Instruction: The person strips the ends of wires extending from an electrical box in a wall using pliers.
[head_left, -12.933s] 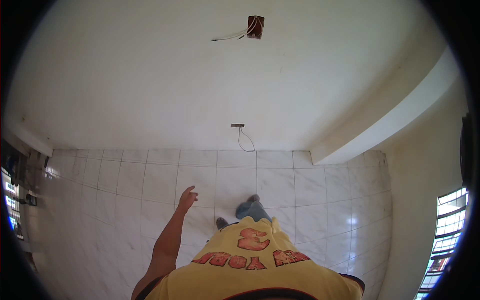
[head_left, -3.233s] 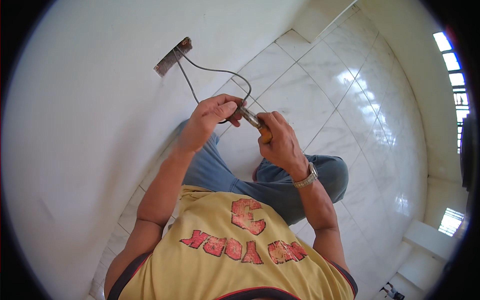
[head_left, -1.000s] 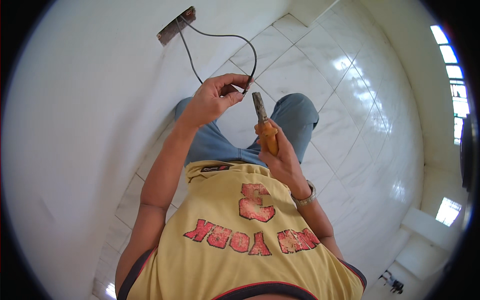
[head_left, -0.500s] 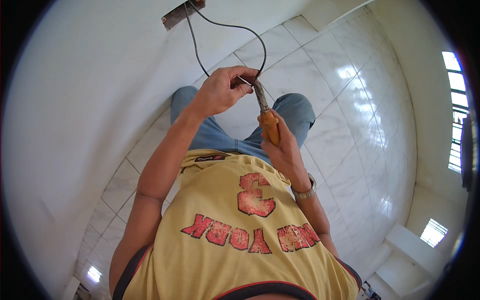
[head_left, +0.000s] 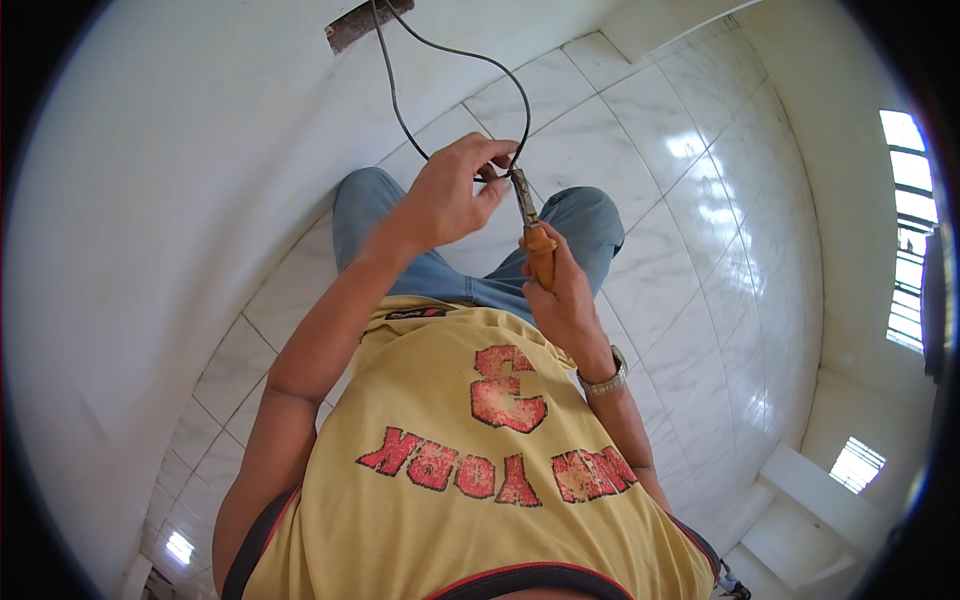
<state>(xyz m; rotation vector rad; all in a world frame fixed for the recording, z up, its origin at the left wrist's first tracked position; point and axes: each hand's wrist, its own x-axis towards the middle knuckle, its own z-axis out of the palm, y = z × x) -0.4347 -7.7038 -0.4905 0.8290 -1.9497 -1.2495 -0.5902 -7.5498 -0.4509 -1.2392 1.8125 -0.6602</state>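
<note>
Item: wire (head_left: 526, 110), dark and thin. Location: upper middle of the frame, a loop hanging from the brown wall recess (head_left: 352, 28) at the upper edge, its lower bend at your fingertips.

Item: pliers (head_left: 540, 252), orange-handled, worn metal nose. Location: just right of centre, upper half, nose pointing up.

Right hand (head_left: 562, 300): wrapped about the handles, grasping firmly enough to steer; wristwatch (head_left: 604, 374) below it. Left hand (head_left: 455, 190): upper middle, thumb and fingers curled at the wire; whether you pinch it or merely guide it, you cannot tell.

Change: a second ago a gap separates nose and wire; now the nose meets the wire at its bend, right beside your left fingertips. Whether the jaws bite on it, you cannot tell.

Bearing on the work, as judged: both your hands serve one spot, the tool engaged rather than waiting.

Surroundings: jeans (head_left: 368, 215) at both knees, pale floor tiles (head_left: 690, 260) at right, barred window (head_left: 905, 230) at the right edge.
</note>
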